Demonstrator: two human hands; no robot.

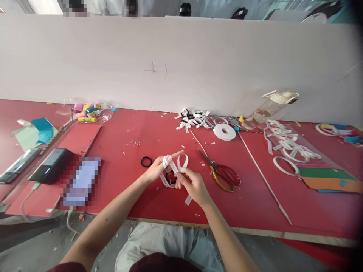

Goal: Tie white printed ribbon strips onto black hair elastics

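Observation:
A narrow white ribbon (173, 167) with small dark print passes between my two hands over the red table (170, 206). My left hand (159, 169) has the ribbon wrapped round its fingers, with the index finger stretched toward the right. My right hand (195, 186) pinches the ribbon, and a loop of it stands up above these fingers. Below the fingers a black ring (171, 183), like a hair tie, shows partly behind the ribbon. Another black ring (146, 166) lies on the table left of my hands. Scissors (214, 165) with red and yellow handles rest, blades apart, to the right.
A white ribbon roll (227, 136) and a pile of black-and-white tied pieces (194, 120) lie behind my hands. Farther right are a tilted bottle (263, 115) and loose white bands (292, 141). A phone (82, 181) and a black device (51, 166) with cables sit left.

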